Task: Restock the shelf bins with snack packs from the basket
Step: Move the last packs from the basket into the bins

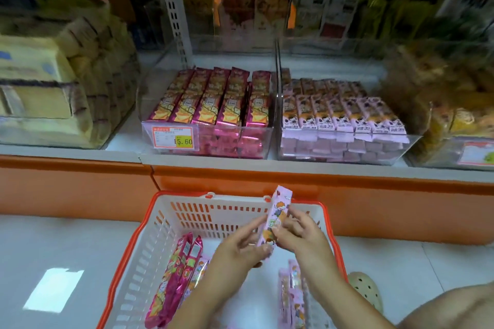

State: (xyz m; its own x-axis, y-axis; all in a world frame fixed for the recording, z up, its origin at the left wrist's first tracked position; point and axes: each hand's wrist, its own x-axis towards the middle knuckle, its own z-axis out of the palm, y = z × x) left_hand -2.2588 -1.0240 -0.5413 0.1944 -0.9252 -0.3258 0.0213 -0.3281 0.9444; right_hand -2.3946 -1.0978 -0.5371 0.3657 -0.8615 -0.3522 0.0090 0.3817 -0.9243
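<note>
Both hands hold one light-purple snack pack (278,211) upright above the white basket with an orange rim (149,224). My left hand (240,246) pinches its lower end and my right hand (296,230) grips its right side. Inside the basket, magenta packs (176,275) lean at the left and more light-purple packs (291,294) lie at the right. On the shelf, a clear bin of magenta packs (208,112) stands left of a clear bin of light-purple packs (342,120).
An orange shelf front (80,184) runs below the bins. Bins of yellow-brown packs stand at the far left (53,93) and far right (454,104). A price tag (172,136) sits on the magenta bin. A beige clog (369,291) shows right of the basket.
</note>
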